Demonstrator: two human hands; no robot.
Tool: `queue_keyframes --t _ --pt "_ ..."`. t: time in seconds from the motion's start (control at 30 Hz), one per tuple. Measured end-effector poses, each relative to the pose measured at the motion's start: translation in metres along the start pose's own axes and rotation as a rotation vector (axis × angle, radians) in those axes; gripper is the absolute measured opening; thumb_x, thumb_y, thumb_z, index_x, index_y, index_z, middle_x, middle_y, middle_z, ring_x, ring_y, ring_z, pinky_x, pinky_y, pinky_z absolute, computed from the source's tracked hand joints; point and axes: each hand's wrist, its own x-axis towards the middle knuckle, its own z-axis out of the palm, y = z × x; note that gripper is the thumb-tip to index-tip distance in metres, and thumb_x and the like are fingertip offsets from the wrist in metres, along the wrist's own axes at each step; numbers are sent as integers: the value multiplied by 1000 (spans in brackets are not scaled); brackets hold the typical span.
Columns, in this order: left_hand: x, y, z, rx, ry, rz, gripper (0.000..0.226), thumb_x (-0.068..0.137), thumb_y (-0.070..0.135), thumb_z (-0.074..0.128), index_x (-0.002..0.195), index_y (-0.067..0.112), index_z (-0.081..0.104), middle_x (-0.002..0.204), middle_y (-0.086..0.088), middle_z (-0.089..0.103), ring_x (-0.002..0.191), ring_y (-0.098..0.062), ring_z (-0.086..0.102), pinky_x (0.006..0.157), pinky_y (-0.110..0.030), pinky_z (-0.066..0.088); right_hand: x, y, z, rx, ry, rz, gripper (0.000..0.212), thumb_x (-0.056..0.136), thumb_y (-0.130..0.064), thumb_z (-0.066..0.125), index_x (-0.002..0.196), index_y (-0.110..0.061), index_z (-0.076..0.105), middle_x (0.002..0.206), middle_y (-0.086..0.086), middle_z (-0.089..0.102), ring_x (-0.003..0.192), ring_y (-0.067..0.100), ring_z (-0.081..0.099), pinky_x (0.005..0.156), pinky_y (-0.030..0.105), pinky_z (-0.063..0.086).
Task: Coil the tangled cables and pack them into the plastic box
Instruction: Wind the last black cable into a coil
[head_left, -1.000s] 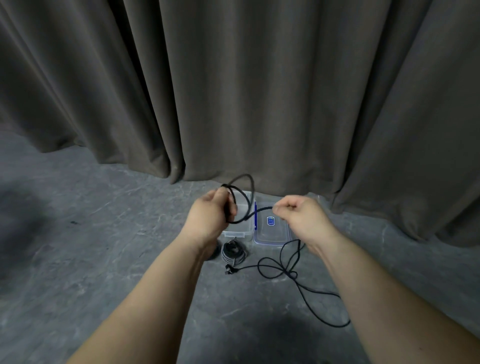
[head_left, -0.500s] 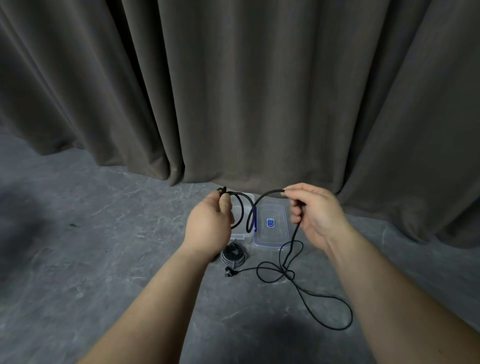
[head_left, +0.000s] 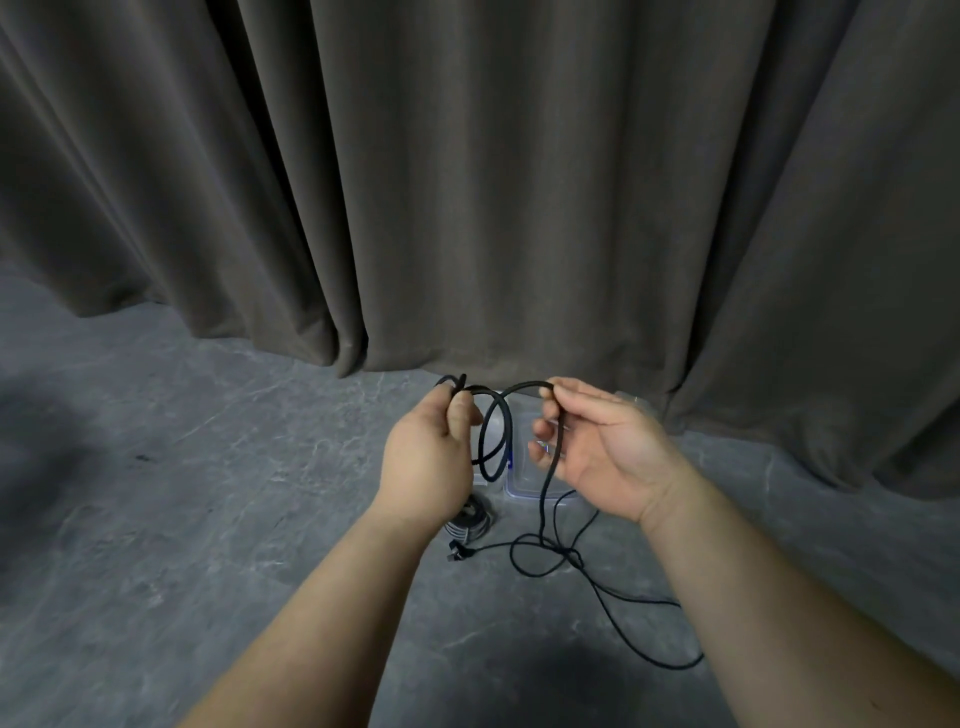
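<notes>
My left hand (head_left: 426, 457) pinches the first loops of the thin black cable (head_left: 493, 431) and my right hand (head_left: 602, 447) holds the next stretch under its thumb, just above the clear plastic box (head_left: 524, 486). I judge the knotted slack on the grey floor (head_left: 156, 519) could snag and tighten as I draw. No legible writing.
</notes>
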Motion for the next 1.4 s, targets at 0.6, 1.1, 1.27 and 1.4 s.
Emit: queue_keyframes --t 0.6,1.1,1.27,1.4 --pt "-12 17 0 -461 -248 28 33 105 19 35 76 11 48 62 4 46 57 -4 41 62 -14 38 1 8 6 -871 213 -663 23 86 0 65 105 -12 73 90 -8 69 82 -7 64 78 7 43" --pt "-14 24 -9 -886 -721 -115 23 90 31 42 79 13 51 68 -1 54 68 -12 50 71 -27 40 0 23 23 -792 186 -589 28 103 -18 39 83 -23 59 44 -16 48 42 0 45 46 14 34" --pt "-15 23 -9 -743 -606 -49 26 89 34 45 77 14 57 72 -2 58 67 -9 48 63 -24 34 0 23 27 -652 119 -463 41 103 -19 39 62 -15 44 39 -11 36 41 2 33 46 18 31" --pt "-17 24 -4 -653 -495 -22 27 89 40 47 72 24 60 71 2 56 66 -8 46 64 -27 33 4 26 25 -738 181 -505 40 103 -20 40 65 -15 50 45 -13 42 50 3 38 55 25 34"
